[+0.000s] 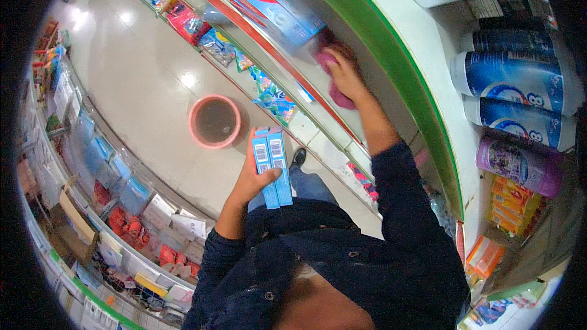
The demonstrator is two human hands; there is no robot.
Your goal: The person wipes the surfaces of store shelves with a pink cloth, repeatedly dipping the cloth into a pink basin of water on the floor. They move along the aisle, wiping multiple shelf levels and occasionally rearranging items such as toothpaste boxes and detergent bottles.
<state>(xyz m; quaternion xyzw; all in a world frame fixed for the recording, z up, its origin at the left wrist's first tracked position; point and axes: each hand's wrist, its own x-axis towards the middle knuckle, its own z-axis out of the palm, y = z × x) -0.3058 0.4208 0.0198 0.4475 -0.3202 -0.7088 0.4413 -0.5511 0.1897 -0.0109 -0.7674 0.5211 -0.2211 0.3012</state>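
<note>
Two narrow light-blue boxes (273,169) with printed codes stand side by side in my left hand (259,176), its thumb across their front. My right hand (344,73) reaches onto a shelf and presses a purplish-pink cloth (341,96) against the shelf surface; its fingers are slightly blurred. Just beyond that hand, blue and red Colgate toothpaste boxes (279,7) lie on the same shelf. A pink bucket (214,121) of dark, murky water stands on the floor, left of the blue boxes.
Red-edged and green-edged shelves (390,23) run along the right, with blue bottles (513,78) and a purple bottle (518,165) on an upper one. Bagged goods (188,23) line the low shelf. Another shelf of packets (133,192) curves along the left of the tiled aisle.
</note>
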